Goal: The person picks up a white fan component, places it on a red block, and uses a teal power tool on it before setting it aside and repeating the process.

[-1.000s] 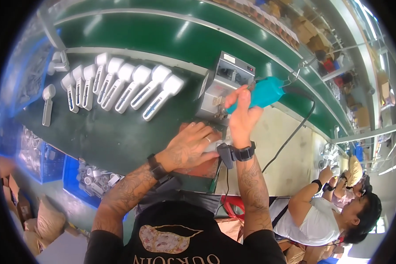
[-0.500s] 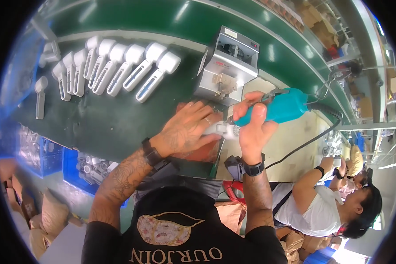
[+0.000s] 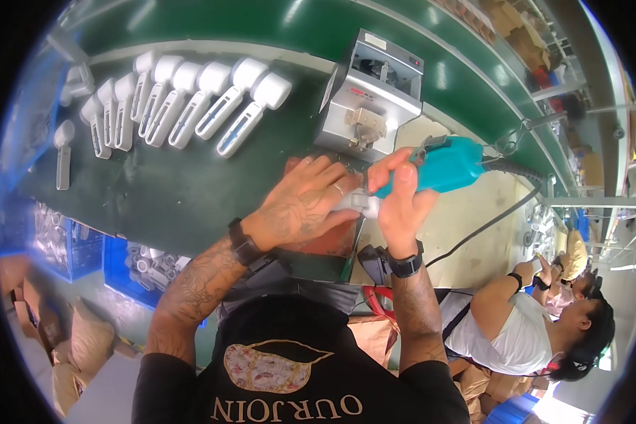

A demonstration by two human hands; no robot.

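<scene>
My left hand is closed on a small white plastic part above a reddish-brown pad on the green bench. My right hand is wrapped round a teal electric screwdriver, held nearly level with its cable end to the right. The driver's tip meets or nearly meets the white part between my hands; fingers hide the exact contact. Beyond my hands stands a grey metal screw feeder. To the left, several white slotted handles with round heads, like hand showers, lie in a slanting row.
A lone white handle lies at the bench's far left. Blue crates of white parts stand below the left edge. The driver's black cable curves over a pale board. A co-worker in white sits at the right.
My right hand and the screwdriver have shifted slightly left, closer to my left hand. The white part is now more covered by my fingers. The co-worker's arm has moved a little.
</scene>
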